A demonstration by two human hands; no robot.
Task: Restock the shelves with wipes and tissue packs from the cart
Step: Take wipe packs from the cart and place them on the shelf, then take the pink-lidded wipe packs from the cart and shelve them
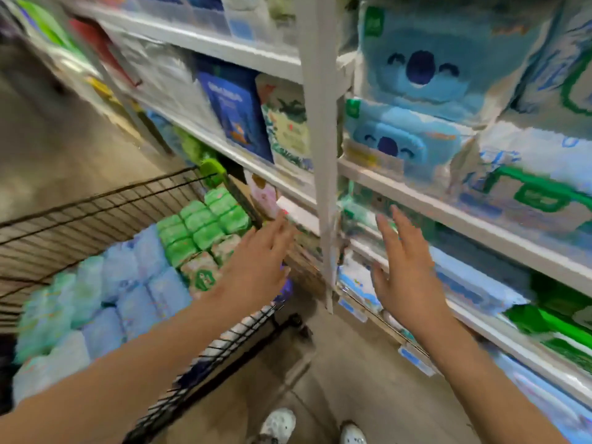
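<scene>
A black wire cart at the left holds pale blue tissue packs and green packs stacked tightly. White shelves at the right carry blue koala packs and green-printed packs. My left hand is stretched out with straight fingers over the cart's near corner, holding nothing. My right hand is spread open in front of the lower shelf, its fingertips near a greenish pack there; contact is unclear. The view is blurred.
A white upright post of the shelving stands between my hands. Dark blue and patterned packs fill the shelf further left. Price tags hang off the lowest shelf edge. My white shoes stand on the brown floor.
</scene>
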